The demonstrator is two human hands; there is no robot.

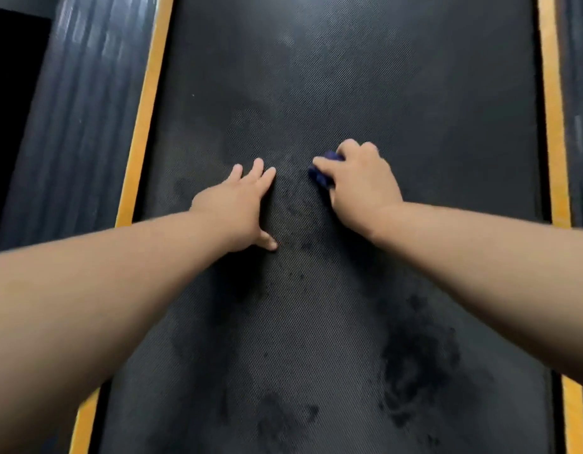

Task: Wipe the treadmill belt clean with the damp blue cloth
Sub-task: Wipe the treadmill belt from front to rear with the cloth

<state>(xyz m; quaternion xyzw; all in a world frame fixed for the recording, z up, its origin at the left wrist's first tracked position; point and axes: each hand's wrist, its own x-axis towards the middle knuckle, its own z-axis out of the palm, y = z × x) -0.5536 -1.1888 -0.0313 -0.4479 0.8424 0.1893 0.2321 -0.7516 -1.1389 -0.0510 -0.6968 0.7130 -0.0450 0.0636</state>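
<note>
- The blue cloth (322, 173) lies bunched on the treadmill belt (381, 77), about midway between its two long edges and roughly halfway up the stretch of belt in view
- Only a small part of the cloth shows, poking out on the thumb side of the right hand (358, 185), and the rest is hidden under the palm, so its long axis cannot be told
- The right hand's fingers (352, 147) are curled over the wad and grip it against the belt, with the knuckles raised and the thumb laid across the near side of the cloth
- The left hand (237, 204) lies just beside it, towards the left edge; it holds nothing, its fingers are straight and spread, and its palm is flat on the belt, probably as a brace
- The gap between the two hands is narrow, and the cloth's exposed edge faces that gap
- Dark patches (417, 355) that look damp lie on the near part of the belt, mostly towards the right edge, while the belt beyond the fingers looks greyer and dustier
- So the unwiped ground seems to lie ahead of the cloth, towards the far end, and the right hand is the one placed to push it there
- A yellow strip (146, 126) borders each long edge, with a ribbed side rail (80, 126) outside the left one
</note>
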